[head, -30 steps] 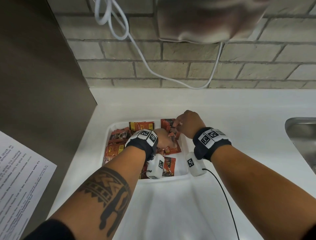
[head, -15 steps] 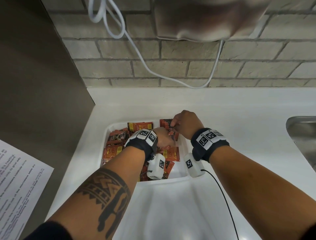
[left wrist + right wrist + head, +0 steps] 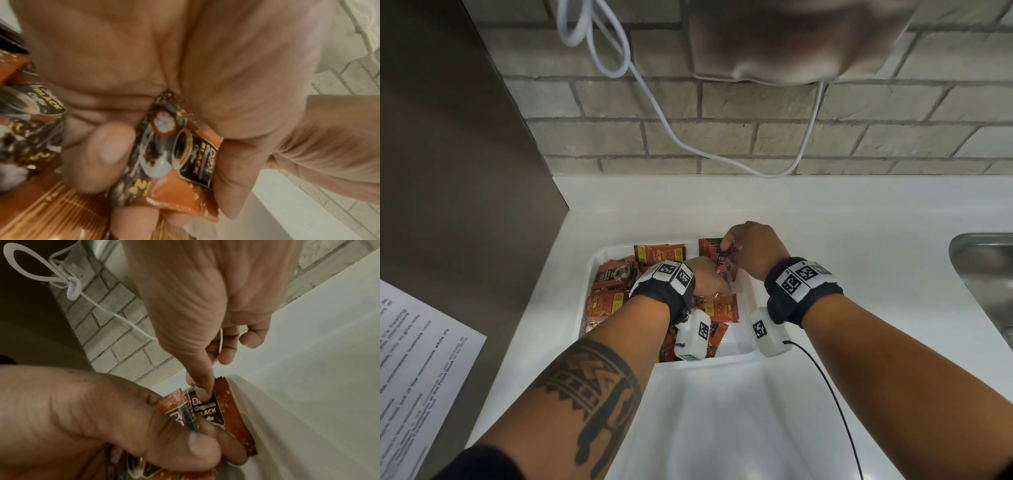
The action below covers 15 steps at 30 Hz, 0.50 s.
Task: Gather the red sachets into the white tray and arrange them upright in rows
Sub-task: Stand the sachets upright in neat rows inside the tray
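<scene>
A white tray point(image 3: 599, 255) on the counter holds several red sachets. Some stand upright in a row point(image 3: 708, 247) in its far right corner. Others lie loose and flat on the left point(image 3: 606, 303). My left hand point(image 3: 717, 284) is in the middle of the tray, fingers curled round a red "Black Coffee" sachet point(image 3: 180, 155) held next to the row. My right hand point(image 3: 727, 247) is above the far right corner. Its thumb point(image 3: 202, 394) pinches the top of a sachet point(image 3: 207, 408) standing against the tray wall, just beyond my left hand point(image 3: 144, 426).
A steel sink point(image 3: 986, 274) lies at the right edge. A white cable point(image 3: 654, 99) hangs down the brick wall under a blurred appliance point(image 3: 791, 41). A brown panel point(image 3: 448, 171) with a printed sheet point(image 3: 414, 370) bounds the left. White counter point(image 3: 842, 222) surrounds the tray.
Both hands stay over the tray's far right corner. My left hand has edged closer to the right hand with its sachet; the right hand keeps working at the top of the row.
</scene>
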Motion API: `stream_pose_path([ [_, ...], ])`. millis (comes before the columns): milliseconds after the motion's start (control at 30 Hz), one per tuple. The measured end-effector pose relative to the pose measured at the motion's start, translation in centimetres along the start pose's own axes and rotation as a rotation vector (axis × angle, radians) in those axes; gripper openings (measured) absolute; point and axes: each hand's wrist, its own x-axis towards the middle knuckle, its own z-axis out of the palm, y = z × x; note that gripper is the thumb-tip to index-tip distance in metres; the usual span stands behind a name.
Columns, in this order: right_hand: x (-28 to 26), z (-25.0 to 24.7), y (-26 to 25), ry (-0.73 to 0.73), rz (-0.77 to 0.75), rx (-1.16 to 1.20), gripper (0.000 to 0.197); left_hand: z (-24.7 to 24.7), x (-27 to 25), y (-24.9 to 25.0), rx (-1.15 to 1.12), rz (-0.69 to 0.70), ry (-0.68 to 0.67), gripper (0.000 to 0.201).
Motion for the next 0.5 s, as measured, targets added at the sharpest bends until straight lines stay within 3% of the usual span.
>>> stream_pose_path([
  [367, -2.1, -0.8, -0.2, 0.029, -0.043, 0.048, 0.022, -0.1, -0.7, -0.3, -0.183, -0.039, -0.009, 0.024],
  [500, -2.5, -0.5, 0.1, 0.009, -0.002, 0.071, 0.018, 0.0, -0.9, -0.2, -0.124, -0.033, 0.021, 0.027],
])
